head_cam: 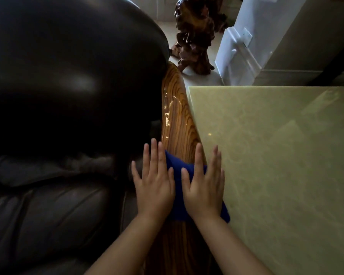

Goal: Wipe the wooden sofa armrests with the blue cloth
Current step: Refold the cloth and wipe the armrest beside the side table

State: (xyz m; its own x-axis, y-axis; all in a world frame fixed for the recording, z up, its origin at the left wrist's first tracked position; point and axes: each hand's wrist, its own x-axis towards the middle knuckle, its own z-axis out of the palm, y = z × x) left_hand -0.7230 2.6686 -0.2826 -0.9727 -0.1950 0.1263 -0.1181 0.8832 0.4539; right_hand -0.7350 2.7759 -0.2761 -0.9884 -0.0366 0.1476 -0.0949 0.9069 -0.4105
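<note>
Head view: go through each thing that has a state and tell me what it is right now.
Blue cloth: spread flat on the armrest, under both hands.
Wooden armrest: glossy, bare beyond the cloth.
Left hand: open, flat on the cloth.
Right hand: open, flat on the cloth.

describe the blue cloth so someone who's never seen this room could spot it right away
Start at the big dark leather sofa on the left and find the glossy striped wooden armrest running between it and the pale green table. The blue cloth lies flat on that armrest, pinned under the left hand and right hand. It is the only vivid blue thing here.
</note>
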